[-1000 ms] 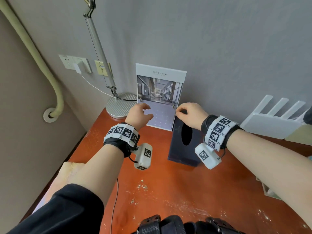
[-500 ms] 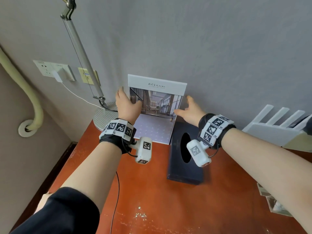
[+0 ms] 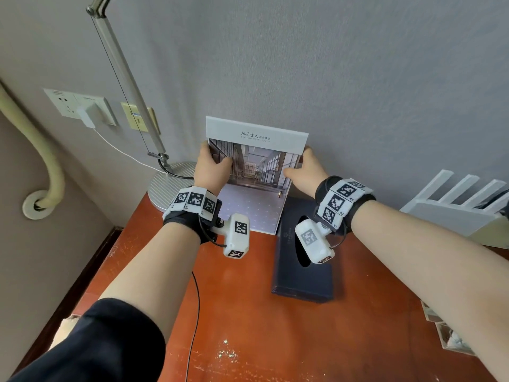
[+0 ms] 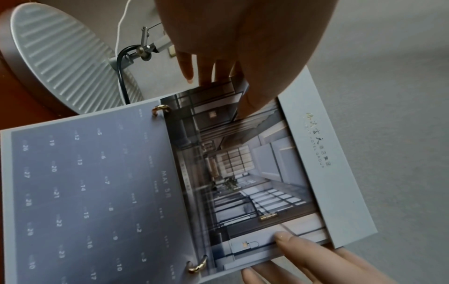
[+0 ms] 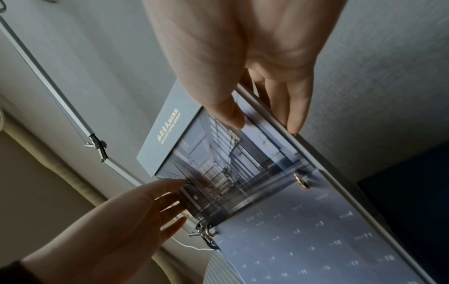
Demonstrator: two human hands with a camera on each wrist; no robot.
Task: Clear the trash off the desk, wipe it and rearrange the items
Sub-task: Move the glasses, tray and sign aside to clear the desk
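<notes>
A desk calendar (image 3: 256,172) stands on the red-brown desk (image 3: 242,312) against the grey wall, its photo panel upright and its blue May page (image 4: 92,192) sloping down in front. My left hand (image 3: 212,166) pinches the photo panel's left edge, thumb on the front and fingers behind (image 4: 233,80). My right hand (image 3: 303,169) pinches the right edge the same way (image 5: 263,123). In the right wrist view the calendar (image 5: 218,173) runs between both hands.
A dark navy tissue box (image 3: 303,277) lies just right of the calendar, under my right wrist. The lamp's ribbed round base (image 3: 170,186) stands at its left. A white rack (image 3: 454,205) and a glass tray (image 3: 446,334) sit at the right. White specks (image 3: 225,351) dot the near desk.
Both hands have moved up from the calendar's ring area to the side edges of the upright photo panel and taken hold there.
</notes>
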